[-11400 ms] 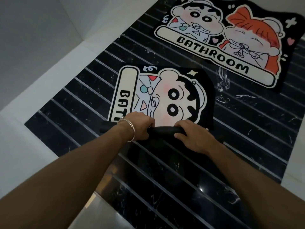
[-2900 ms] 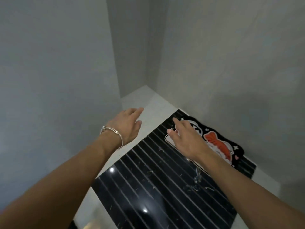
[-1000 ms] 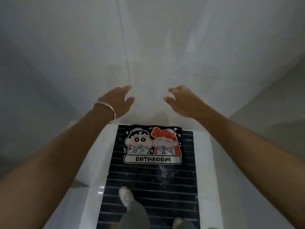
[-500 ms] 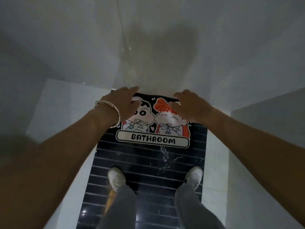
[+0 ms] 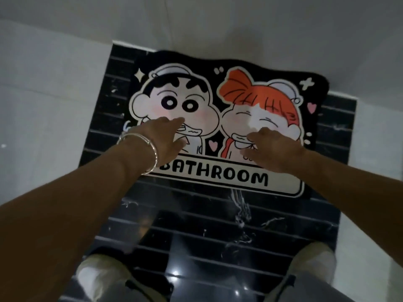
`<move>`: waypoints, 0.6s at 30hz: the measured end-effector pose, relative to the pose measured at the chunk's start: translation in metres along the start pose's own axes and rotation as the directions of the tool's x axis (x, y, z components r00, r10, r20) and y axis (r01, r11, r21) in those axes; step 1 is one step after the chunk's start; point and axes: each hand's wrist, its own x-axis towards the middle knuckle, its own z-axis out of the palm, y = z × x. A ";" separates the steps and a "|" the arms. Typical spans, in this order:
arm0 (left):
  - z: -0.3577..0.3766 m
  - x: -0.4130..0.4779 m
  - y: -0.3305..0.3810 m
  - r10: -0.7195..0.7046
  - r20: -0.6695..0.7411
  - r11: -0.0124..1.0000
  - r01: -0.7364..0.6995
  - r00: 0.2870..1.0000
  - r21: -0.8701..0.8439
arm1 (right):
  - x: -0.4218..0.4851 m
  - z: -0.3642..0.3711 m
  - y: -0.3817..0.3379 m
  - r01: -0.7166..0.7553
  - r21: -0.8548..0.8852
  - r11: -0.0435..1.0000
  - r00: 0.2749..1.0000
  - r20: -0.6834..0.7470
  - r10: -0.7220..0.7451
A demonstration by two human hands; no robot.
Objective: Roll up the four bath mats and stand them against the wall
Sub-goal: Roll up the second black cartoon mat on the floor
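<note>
The black, cartoon-printed fabric bath mat [image 5: 216, 177] lies flat on the black, white-lined floor panel [image 5: 196, 225], its far edge close to the pale wall [image 5: 218, 18]. Its long axis runs left to right along that wall, and the BATHROOM lettering reads towards the person. The left grip [image 5: 161, 140] and right grip [image 5: 274, 149] reach over it, fingers released, grasping nothing. This looks like the start of rolling this mat. Next, both should pinch the near edge and curl it forward.

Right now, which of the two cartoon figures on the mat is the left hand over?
The black-haired figure with round open eyes; the left hand overlaps its chin. The orange-haired figure, eyes shut, sits under the right hand.
</note>
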 end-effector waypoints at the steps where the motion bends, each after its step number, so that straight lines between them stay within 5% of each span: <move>1: 0.010 0.013 0.001 0.012 -0.002 1.000 -0.012 1.000 0.014 | 0.014 0.009 0.005 -0.005 0.002 1.000 1.000 0.003 0.005; 13: 0.081 0.154 0.081 0.303 0.064 0.923 -0.309 0.951 0.229 | 0.111 0.041 0.106 -0.184 0.301 0.936 0.947 -0.199 0.251; 18: 0.081 0.181 0.113 0.328 0.081 0.911 -0.338 0.941 0.238 | 0.100 0.056 0.137 -0.310 0.417 0.854 0.914 -0.117 0.389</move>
